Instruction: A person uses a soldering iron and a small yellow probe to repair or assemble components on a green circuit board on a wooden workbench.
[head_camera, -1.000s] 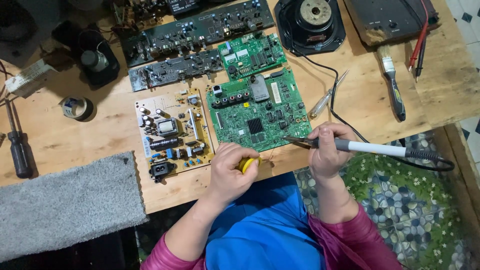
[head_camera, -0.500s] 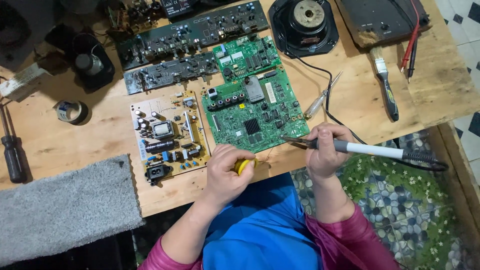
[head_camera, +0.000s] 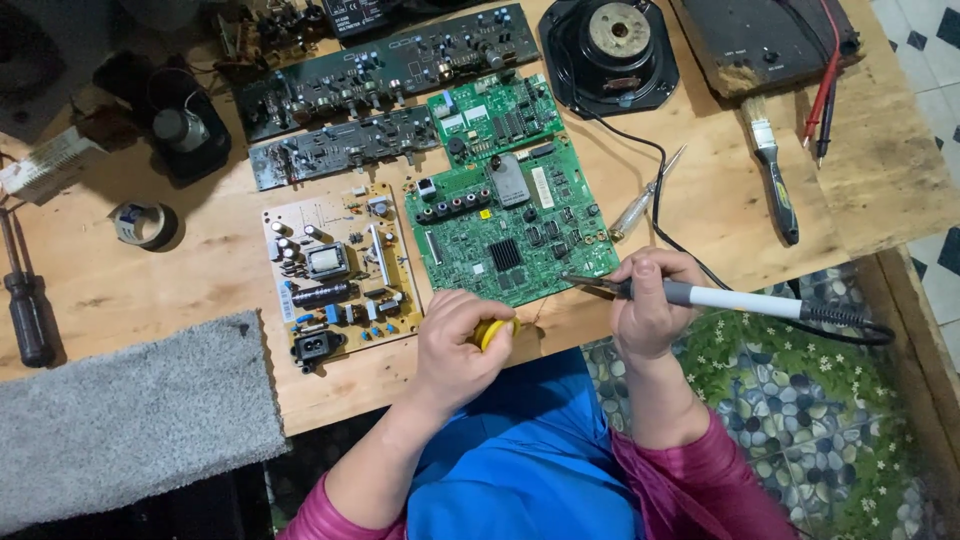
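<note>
My right hand (head_camera: 648, 305) grips a soldering iron (head_camera: 730, 298) with a white handle; its tip rests at the near right corner of a green circuit board (head_camera: 505, 225). My left hand (head_camera: 455, 345) is closed on a small yellow spool (head_camera: 492, 331) at the table's front edge, just below that board. A thin wire runs up from the spool toward the board. To the left of the green board lies a beige power board (head_camera: 340, 275) with capacitors and a black socket.
The wooden table (head_camera: 720, 215) also holds two long dark boards (head_camera: 385, 70), a speaker (head_camera: 615, 40), a brush (head_camera: 772, 170), a screwdriver (head_camera: 645, 197), a tape roll (head_camera: 140, 222) and a black-handled tool (head_camera: 25, 310). A grey cloth (head_camera: 130, 420) overhangs the front left. Pebble-patterned flooring (head_camera: 800, 420) lies right.
The view has shifted slightly; both hands hold the same positions at the board's near edge, the iron tip still on the green board's corner.
</note>
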